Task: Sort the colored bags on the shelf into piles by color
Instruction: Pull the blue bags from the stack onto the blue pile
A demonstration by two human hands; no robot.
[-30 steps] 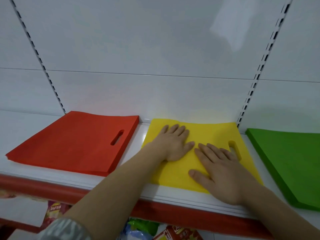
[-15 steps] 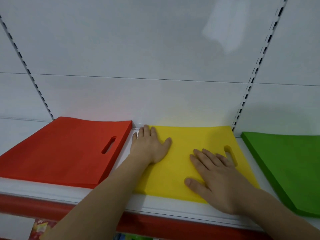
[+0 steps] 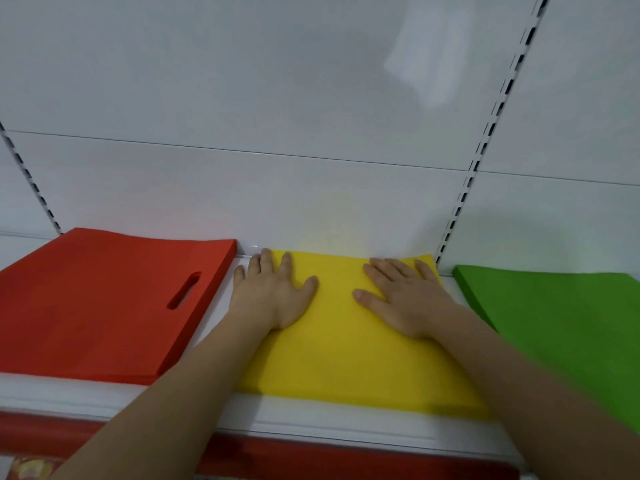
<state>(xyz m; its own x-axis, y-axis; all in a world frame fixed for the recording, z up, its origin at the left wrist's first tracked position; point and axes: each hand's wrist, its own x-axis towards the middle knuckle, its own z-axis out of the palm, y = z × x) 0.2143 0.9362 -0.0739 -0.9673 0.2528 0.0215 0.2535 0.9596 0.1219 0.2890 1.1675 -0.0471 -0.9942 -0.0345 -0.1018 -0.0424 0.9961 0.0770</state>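
Three flat piles of bags lie side by side on the white shelf (image 3: 311, 424). The red pile (image 3: 97, 313) is at the left, with its handle slot showing. In the middle lies the yellow pile (image 3: 346, 348), and the green pile (image 3: 568, 327) is at the right. My left hand (image 3: 273, 292) lies flat with straight fingers on the yellow pile's far left corner, its outer fingers over the shelf gap. My right hand (image 3: 405, 299) presses flat on the far right part of the yellow pile and covers its handle slot.
The white back panel (image 3: 311, 188) rises right behind the piles, with slotted uprights (image 3: 464, 202) at either side. A red strip (image 3: 346, 459) runs along the shelf's front edge. Packaged goods (image 3: 27, 469) show on the level below at the lower left.
Both hands have slid away from me along the yellow pile toward the back panel. The left hand went from the pile's middle to its far left corner; the right now covers the handle slot.
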